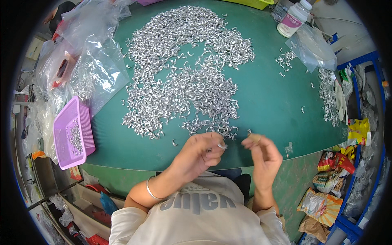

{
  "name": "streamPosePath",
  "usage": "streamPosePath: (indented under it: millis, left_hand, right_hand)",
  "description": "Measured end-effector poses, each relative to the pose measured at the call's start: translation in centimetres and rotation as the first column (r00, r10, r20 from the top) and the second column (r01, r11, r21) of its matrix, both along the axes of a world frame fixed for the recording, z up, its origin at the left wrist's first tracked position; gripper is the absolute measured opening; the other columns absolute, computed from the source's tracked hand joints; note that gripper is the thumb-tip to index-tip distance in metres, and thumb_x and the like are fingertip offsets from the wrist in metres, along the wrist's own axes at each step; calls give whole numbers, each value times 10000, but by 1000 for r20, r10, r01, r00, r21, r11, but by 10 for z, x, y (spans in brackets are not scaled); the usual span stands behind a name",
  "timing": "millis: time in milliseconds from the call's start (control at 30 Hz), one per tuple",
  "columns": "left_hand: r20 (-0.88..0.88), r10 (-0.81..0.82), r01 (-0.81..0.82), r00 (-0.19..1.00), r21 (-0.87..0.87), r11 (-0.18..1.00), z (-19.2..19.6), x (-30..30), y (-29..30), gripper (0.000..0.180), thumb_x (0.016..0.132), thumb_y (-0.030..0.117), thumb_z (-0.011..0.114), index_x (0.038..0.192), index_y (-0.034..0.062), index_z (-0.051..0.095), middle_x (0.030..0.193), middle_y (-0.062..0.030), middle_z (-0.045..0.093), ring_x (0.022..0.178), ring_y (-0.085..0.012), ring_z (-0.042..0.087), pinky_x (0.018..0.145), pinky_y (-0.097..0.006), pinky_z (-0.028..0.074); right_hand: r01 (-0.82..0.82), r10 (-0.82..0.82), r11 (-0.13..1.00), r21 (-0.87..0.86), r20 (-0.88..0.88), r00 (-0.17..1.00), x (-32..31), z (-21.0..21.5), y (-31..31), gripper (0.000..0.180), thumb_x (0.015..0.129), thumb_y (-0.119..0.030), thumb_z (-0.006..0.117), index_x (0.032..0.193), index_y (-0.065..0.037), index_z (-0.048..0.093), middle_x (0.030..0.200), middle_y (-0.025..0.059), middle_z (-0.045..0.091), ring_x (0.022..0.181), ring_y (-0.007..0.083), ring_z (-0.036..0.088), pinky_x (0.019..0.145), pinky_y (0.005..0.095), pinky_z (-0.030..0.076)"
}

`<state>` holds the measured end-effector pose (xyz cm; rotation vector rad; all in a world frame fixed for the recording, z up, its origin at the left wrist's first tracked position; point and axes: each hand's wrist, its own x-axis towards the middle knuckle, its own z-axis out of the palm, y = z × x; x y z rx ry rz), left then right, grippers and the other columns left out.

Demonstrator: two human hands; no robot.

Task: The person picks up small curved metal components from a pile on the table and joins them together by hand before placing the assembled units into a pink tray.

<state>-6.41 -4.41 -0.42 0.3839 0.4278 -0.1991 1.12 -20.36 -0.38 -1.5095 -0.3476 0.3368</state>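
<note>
Many small curved silver metal pieces (183, 90) lie in a wide, loose heap on the green tabletop. At the heap's near edge my left hand (200, 155) is closed, with a small curved silver piece (221, 146) between thumb and fingers. My right hand (264, 150) is a short way to its right, thumb and fingers drawn together in a pinch. Motion smears its fingertips, so I cannot make out what they hold. A silver piece (249, 132) shows right by those fingertips; whether they touch it is unclear.
A purple basket (87, 128) with some silver pieces stands at the table's left edge beside clear plastic bags (98, 69). At the back right are a white bottle (294, 18) and another plastic bag (312, 47). More pieces (328, 98) lie along the right edge, near a blue shelf (369, 57).
</note>
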Motion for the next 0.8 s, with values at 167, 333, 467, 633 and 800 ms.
streamPosePath:
  millis: [167, 333, 467, 633, 800]
  left_hand:
    - [-31, 13, -19, 999, -212, 977, -8, 1, -3, 97, 777, 135, 447, 757, 45, 417, 718, -53, 417, 602, -112, 354, 496, -213, 310]
    - [61, 27, -29, 998, 32, 999, -12, 2, -5, 51, 746, 92, 416, 742, 41, 416, 745, -108, 486, 624, -151, 426, 523, -250, 356]
    - [4, 51, -50, 999, 220, 974, -16, 4, -7, 116, 770, 78, 428, 810, -3, 502, 734, -104, 513, 620, -144, 451, 531, -253, 375]
    - [-69, -56, 85, 996, 553, 829, -21, 8, -15, 200, 864, 147, 527, 934, -33, 581, 718, -33, 507, 607, -84, 443, 528, -202, 358]
    - [-67, -156, 168, 986, 521, 837, -21, 13, -20, 182, 841, 140, 598, 933, -17, 598, 730, 0, 534, 601, -46, 442, 516, -176, 344]
  right_hand:
    - [183, 41, 824, -536, 378, 925, 20, -17, -29, 233, 668, -16, 680, 881, 1, 586, 868, 95, 596, 760, 208, 514, 664, 290, 401]
    - [266, 234, 701, -661, 566, 790, 7, -36, -24, 225, 648, -62, 699, 840, -30, 586, 863, 94, 540, 804, 265, 492, 703, 361, 357]
    - [261, 203, 766, -588, 607, 768, 10, -41, -23, 154, 676, -11, 654, 810, -16, 579, 831, 91, 537, 772, 260, 490, 678, 355, 355]
    - [237, 106, 860, -451, 614, 782, 13, -42, -25, 127, 676, 18, 628, 791, -7, 580, 807, 90, 534, 744, 267, 500, 667, 351, 375]
    - [95, 219, 926, -366, 724, 654, 4, -26, -14, 156, 632, 9, 640, 784, -9, 614, 792, 80, 535, 740, 260, 518, 660, 348, 388]
